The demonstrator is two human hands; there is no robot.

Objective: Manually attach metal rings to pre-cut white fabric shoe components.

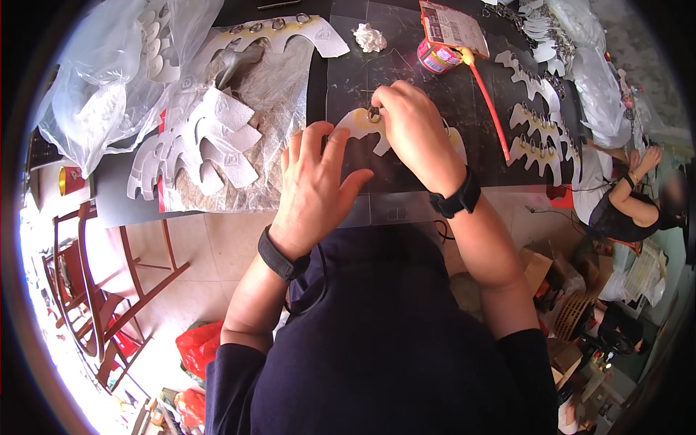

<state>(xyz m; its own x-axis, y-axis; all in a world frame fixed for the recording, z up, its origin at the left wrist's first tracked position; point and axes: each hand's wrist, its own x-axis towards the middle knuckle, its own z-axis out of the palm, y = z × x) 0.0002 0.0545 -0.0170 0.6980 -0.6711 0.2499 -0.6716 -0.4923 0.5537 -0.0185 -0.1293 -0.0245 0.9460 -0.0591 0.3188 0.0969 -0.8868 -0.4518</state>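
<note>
A white scalloped strip [354,123] with yellowish smears lies on the dark tabletop before me. My right hand [415,125] is closed, its thumb and index finger pinching a small metal ring [373,114] that stands on the strip. The right part of the strip is partly hidden under that hand. My left hand [312,181] rests with fingers spread and the thumb apart, its fingertips by the strip's left end. To its left is a pile of plain scalloped white pieces [217,134] on a plastic-wrapped bundle [279,87].
A pink tub [437,56] and a red-handled brush [489,109] stand at back right, beside a white crumpled lump [370,38]. Strips with rings [535,148] lie at right; another strip [290,32] lies at back left. Plastic bags [94,94] flank the table. A person [631,206] sits far right.
</note>
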